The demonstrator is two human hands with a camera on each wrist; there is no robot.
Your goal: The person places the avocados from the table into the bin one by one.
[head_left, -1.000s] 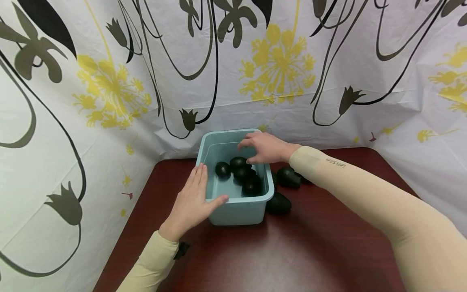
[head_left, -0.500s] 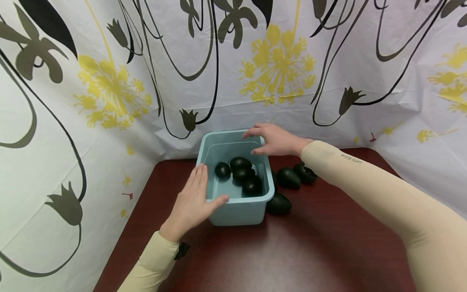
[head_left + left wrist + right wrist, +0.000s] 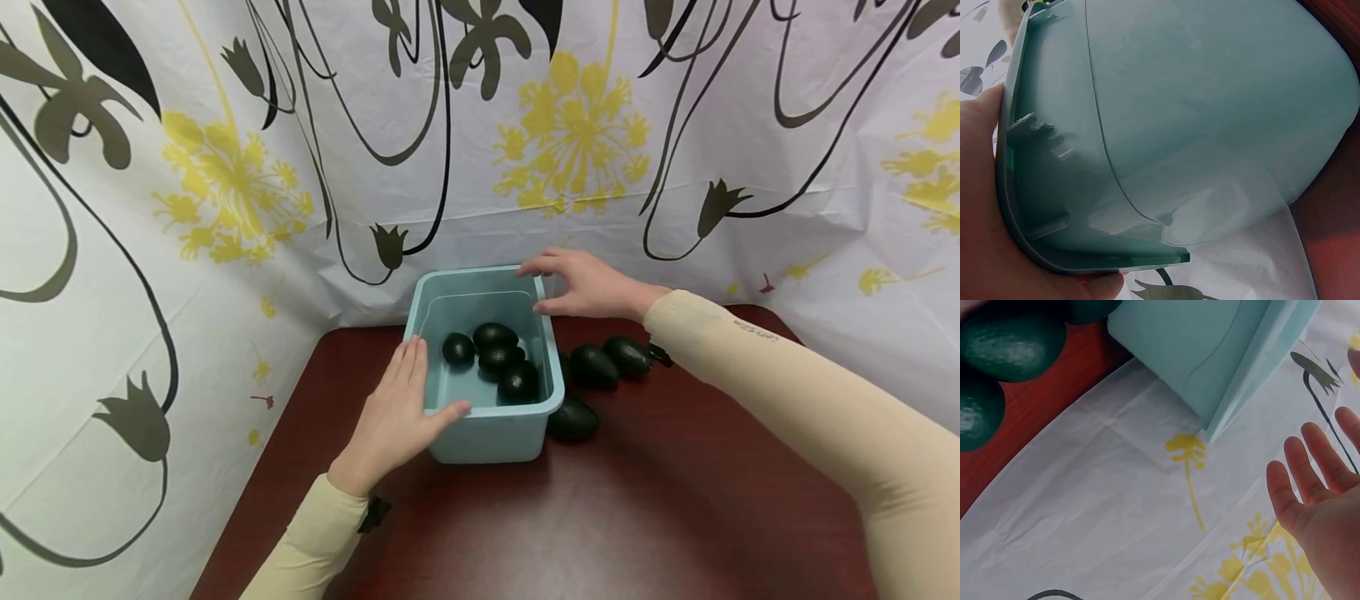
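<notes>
A light blue plastic bin stands on the table with several dark green avocados on its floor. My left hand rests on the bin's near left corner, fingers straight along the left side and thumb over the front rim. In the left wrist view that hand lies against the rim, beside the bin's outer wall. My right hand hovers at the back right rim, fingers spread and nothing held. The right wrist view shows its fingers extended, apart from the bin.
Right of the bin, several more avocados lie on the dark red table, one by the near right corner. A white patterned cloth hangs behind the table and along its sides.
My right hand has moved from over the inside of the bin to the right, out to its right rim, uncovering avocados on the table. My left hand has stayed in place.
</notes>
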